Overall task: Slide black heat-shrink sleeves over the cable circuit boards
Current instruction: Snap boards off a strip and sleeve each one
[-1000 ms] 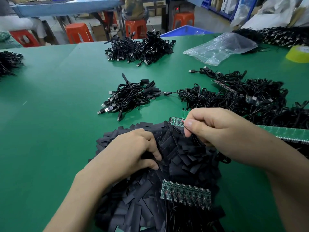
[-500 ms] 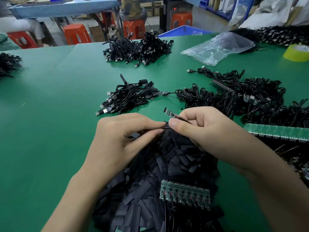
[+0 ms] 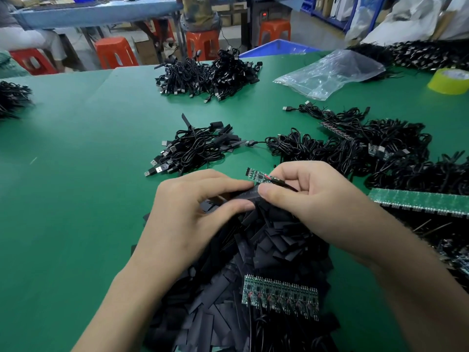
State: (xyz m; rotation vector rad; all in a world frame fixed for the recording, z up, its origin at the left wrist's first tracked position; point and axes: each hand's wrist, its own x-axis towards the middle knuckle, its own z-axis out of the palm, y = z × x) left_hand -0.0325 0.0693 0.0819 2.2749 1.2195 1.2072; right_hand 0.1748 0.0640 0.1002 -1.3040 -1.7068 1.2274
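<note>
Above the heap of black sleeves at the near middle of the green worktop, our left hand pinches one sleeve between thumb and forefinger. Our right hand grips a cable's circuit board, which juts bare past the fingers, just beside the sleeve's end. One joined strip of boards lies on the heap. Far right, one clear plastic bag lies slack; we cannot tell its contents. One blue bin shows past the far edge, its inside hidden. Ahead sit the near cable bundle and the far cable bundle. One yellow tape roll sits far right, and orange stools stand beyond.
</note>
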